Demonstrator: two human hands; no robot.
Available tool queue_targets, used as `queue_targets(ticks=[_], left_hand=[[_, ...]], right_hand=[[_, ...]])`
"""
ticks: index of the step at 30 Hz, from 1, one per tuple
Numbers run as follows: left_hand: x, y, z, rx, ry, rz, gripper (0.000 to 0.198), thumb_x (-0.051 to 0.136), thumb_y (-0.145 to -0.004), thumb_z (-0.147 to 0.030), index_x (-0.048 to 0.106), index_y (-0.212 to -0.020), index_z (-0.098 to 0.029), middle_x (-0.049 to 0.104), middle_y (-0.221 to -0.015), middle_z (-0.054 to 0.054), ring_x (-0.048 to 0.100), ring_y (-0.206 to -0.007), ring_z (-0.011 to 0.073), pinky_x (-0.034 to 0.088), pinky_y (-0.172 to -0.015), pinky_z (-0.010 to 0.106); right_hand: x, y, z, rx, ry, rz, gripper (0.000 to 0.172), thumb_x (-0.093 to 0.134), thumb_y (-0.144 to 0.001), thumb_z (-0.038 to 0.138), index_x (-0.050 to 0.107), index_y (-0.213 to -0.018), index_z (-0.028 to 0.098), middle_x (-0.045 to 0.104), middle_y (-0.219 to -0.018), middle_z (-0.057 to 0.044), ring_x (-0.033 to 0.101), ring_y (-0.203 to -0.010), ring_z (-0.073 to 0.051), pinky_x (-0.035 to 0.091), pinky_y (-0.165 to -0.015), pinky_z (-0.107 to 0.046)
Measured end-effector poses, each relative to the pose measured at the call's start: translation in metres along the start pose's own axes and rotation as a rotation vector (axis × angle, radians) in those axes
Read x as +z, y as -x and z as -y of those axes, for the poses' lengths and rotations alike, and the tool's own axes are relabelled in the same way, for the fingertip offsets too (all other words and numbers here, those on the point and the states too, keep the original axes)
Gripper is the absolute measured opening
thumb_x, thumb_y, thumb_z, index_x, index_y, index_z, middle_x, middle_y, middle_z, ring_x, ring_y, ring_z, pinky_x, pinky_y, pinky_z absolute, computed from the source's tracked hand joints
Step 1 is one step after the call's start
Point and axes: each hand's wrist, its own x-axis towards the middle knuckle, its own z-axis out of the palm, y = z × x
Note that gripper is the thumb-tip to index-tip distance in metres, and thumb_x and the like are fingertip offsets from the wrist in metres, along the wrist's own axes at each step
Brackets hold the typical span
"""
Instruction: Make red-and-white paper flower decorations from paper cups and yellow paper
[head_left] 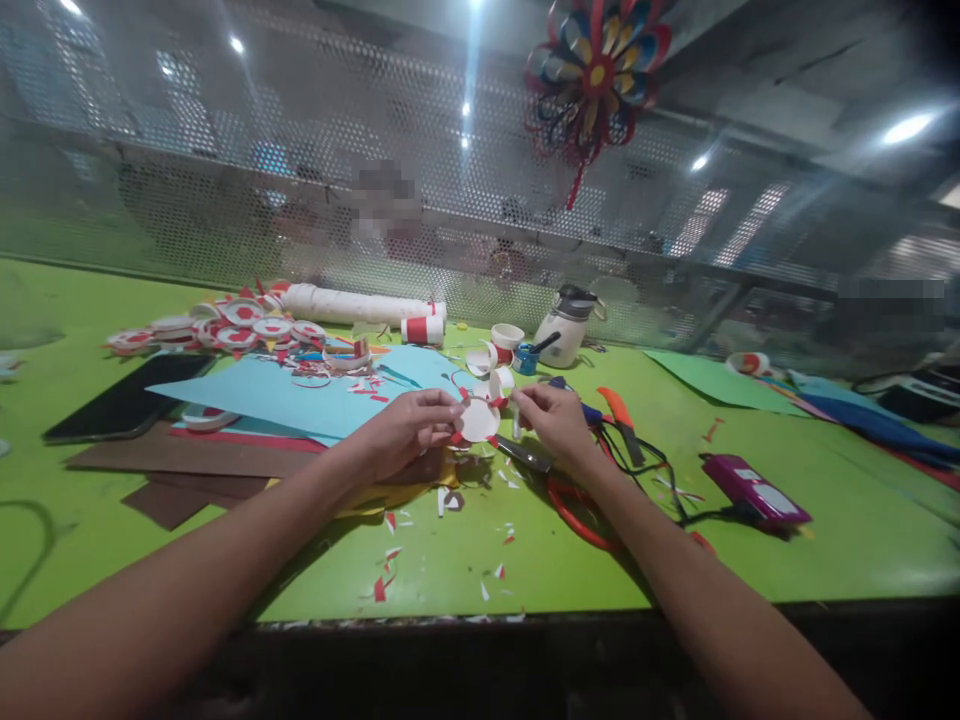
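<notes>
The white disc (pixel 478 422) is just off the right end of the light blue sheet (pixel 292 397), pretty much between the person's two hands. The left hand (pixel 415 425) is the nearer one: it's touching the disc's left edge, thumb and fingers pinching the rim. The right hand (pixel 553 412) is farther right of the sheet, fingertips drawn together close by a curled white piece (pixel 501 381) at the disc's upper right. Honestly can't tell if those fingers have anything gripped. The disc is roundish, so no real long axis to speak of, and red tabs (pixel 494 440) poke out around its edge.

Material-wise, the disc looks like smooth, thin paper-cup stock, and the curled piece is a short band of something similar. Scissors (pixel 525 456) lie right of the sheet and nearer the person, blades aimed back toward the disc, with chunky red loop handles. Brown sheets (pixel 187 457), flat and straight-edged, stick out from the blue sheet's near side. Behind its left part there's a heap of red-and-white cup pieces (pixel 240 313), all round rims and spiky bits. Tiny angular paper scraps (pixel 380 588) litter the glossy green tabletop (pixel 319 590) nearer the person than the sheet.
</notes>
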Motion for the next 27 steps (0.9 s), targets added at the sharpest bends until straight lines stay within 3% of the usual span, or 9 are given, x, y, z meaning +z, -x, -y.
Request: queue_targets(ticks=[8,18,27], left_hand=[[0.003,0.001,0.001,-0.006,-0.002,-0.065,0.013,0.074,-0.069,-0.017,0.063,-0.075,-0.014,0.063,-0.070,0.003,0.059,-0.064,0.0097,0.047,-0.066,0.022],[0.002,0.002,0.000,0.017,-0.012,-0.051,0.012,0.073,-0.072,-0.022,0.064,-0.077,-0.015,0.065,-0.073,0.003,0.061,-0.068,0.0115,0.048,-0.072,0.025],[0.002,0.002,0.001,0.008,0.021,-0.011,0.013,0.072,-0.071,-0.019,0.064,-0.079,-0.014,0.066,-0.078,0.007,0.063,-0.072,0.0134,0.049,-0.071,0.024]], right_hand=[[-0.005,0.006,0.009,0.018,-0.062,0.056,0.032,0.052,-0.086,0.041,0.068,-0.074,0.016,0.054,-0.051,0.001,0.049,-0.049,-0.013,0.039,-0.054,-0.026],[-0.003,0.015,0.031,0.076,-0.187,0.218,0.031,0.059,-0.079,0.044,0.070,-0.071,0.016,0.064,-0.069,-0.003,0.055,-0.065,-0.016,0.041,-0.063,-0.027],[0.001,0.016,0.029,0.297,-0.522,0.257,0.033,0.071,-0.068,0.046,0.068,-0.064,0.014,0.059,-0.063,0.000,0.048,-0.060,-0.011,0.039,-0.062,-0.026]])
